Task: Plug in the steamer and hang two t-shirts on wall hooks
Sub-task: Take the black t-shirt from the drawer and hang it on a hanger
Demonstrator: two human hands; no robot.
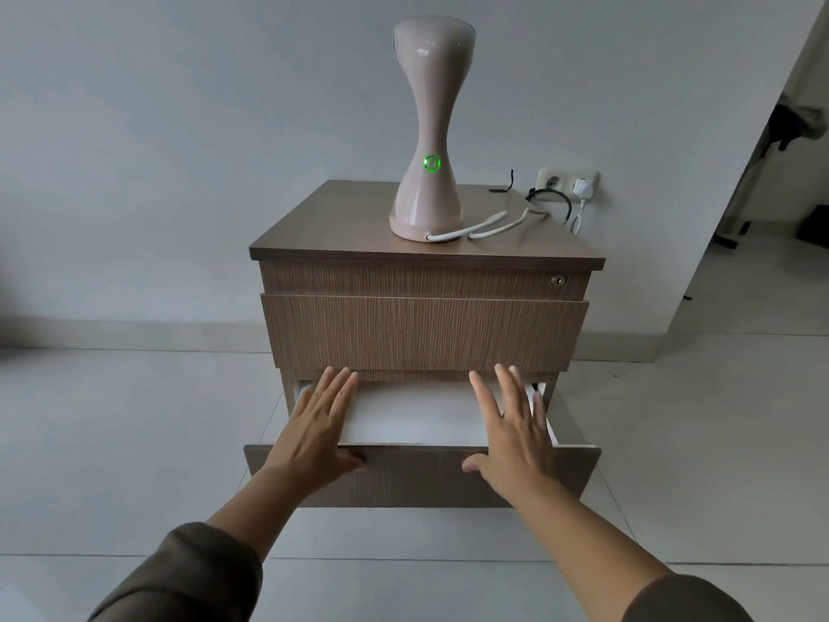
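A pale pink steamer [426, 127] stands upright on a wooden drawer cabinet [421, 334], its round button glowing green. Its white cord [489, 226] runs across the top to a white plug [583, 187] seated in the wall socket [566, 181]. The bottom drawer [421, 475] is pulled out and holds white folded fabric [417, 415]. My left hand [316, 430] and my right hand [513, 435] reach over the drawer's front edge, fingers spread flat above the fabric, thumbs at the front panel. Neither hand holds anything.
The cabinet stands against a plain grey wall on a pale tiled floor. A black cable [549, 197] loops by the socket. A doorway [771, 181] opens at the right with dark objects beyond it. No wall hooks are in view.
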